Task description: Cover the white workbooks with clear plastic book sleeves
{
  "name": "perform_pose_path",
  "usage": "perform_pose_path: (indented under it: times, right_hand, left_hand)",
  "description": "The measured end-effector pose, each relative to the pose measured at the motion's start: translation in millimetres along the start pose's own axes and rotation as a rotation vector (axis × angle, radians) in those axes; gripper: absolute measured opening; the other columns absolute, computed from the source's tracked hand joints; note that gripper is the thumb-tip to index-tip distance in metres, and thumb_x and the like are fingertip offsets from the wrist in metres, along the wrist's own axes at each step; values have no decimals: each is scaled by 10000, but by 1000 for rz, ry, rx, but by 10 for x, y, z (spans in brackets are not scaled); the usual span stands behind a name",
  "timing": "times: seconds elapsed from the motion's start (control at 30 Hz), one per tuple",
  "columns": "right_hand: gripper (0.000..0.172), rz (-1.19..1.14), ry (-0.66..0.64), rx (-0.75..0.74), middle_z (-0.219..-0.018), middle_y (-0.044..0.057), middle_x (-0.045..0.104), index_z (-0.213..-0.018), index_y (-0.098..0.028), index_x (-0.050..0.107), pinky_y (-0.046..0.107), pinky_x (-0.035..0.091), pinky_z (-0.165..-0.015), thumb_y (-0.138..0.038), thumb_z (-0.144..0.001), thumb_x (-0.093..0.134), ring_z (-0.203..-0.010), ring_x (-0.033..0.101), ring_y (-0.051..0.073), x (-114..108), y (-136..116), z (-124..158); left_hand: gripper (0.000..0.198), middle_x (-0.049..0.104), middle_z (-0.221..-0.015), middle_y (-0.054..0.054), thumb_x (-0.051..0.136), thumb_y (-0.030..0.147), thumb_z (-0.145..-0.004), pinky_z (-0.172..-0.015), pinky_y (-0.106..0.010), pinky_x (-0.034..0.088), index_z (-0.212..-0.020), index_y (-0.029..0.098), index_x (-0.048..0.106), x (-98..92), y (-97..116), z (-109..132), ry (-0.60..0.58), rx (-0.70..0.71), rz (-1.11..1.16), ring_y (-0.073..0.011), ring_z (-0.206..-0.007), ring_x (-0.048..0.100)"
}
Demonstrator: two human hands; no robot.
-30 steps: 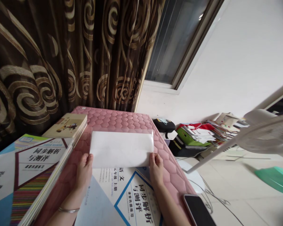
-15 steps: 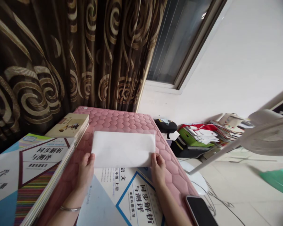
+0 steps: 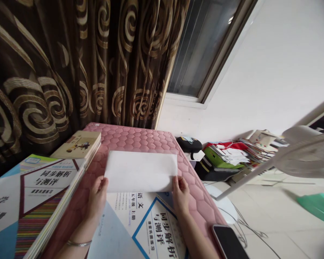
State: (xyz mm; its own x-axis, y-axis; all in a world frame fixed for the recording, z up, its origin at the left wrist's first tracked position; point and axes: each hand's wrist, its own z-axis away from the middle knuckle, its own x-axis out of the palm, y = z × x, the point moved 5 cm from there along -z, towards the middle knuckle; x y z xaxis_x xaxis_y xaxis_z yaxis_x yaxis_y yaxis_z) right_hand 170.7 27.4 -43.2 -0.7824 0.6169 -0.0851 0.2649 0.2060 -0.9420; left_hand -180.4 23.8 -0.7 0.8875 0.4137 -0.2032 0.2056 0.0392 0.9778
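A blank white sheet of paper (image 3: 142, 171), wider than it is tall, is held between my two hands over the top of a workbook (image 3: 124, 226). My left hand (image 3: 99, 190) pinches its lower left edge between thumb and curled fingers. At the lower right edge, my right hand (image 3: 180, 190) grips it the same way. The workbook beneath is pale blue and white with a blue diamond outline and printed characters; the paper and my right forearm cover parts of it. A silver bangle (image 3: 79, 244) circles my left wrist.
Stacked workbooks (image 3: 48, 180) and tan books (image 3: 79, 144) lie left on the pink quilted surface (image 3: 135, 138). A phone (image 3: 229, 241) rests at its right edge. Beyond stand a white fan (image 3: 248, 178), cables, piled papers (image 3: 234, 154) and a green object (image 3: 318, 208). A patterned curtain (image 3: 97, 64) hangs behind.
Both hands keep their hold on the paper, which stays in nearly the same place. The view has shifted very slightly.
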Motion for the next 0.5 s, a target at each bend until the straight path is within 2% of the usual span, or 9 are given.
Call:
perform_pose_path:
  times: [0.17, 0.3, 0.5]
  right_hand:
    - [410, -8, 10, 35, -743, 9, 601, -782, -210, 593, 307, 432, -656, -616, -827, 563, -718, 516, 185, -6, -94, 19]
    - [452, 16, 10, 52, -675, -10, 541, -719, -222, 537, 294, 383, -587, -664, -815, 531, -657, 460, 168, -3, -167, 29]
    - [446, -4, 11, 36, -640, -25, 506, -700, -223, 524, 286, 384, -575, -652, -822, 539, -632, 438, 156, 5, -135, 13]
  left_hand:
    - [404, 667, -686, -26, 521, 618, -694, -609, -310, 478, -763, 221, 553, -16, 54, 17, -11, 7, -40, -217, -661, 607]
    - [395, 671, -701, -22, 512, 607, -713, -624, -305, 483, -778, 220, 562, -3, 47, 8, -21, 4, -29, -216, -682, 617]
    - [371, 685, -727, -28, 500, 586, -739, -628, -297, 481, -762, 221, 564, 22, -18, -27, -34, 17, -32, -214, -691, 619]
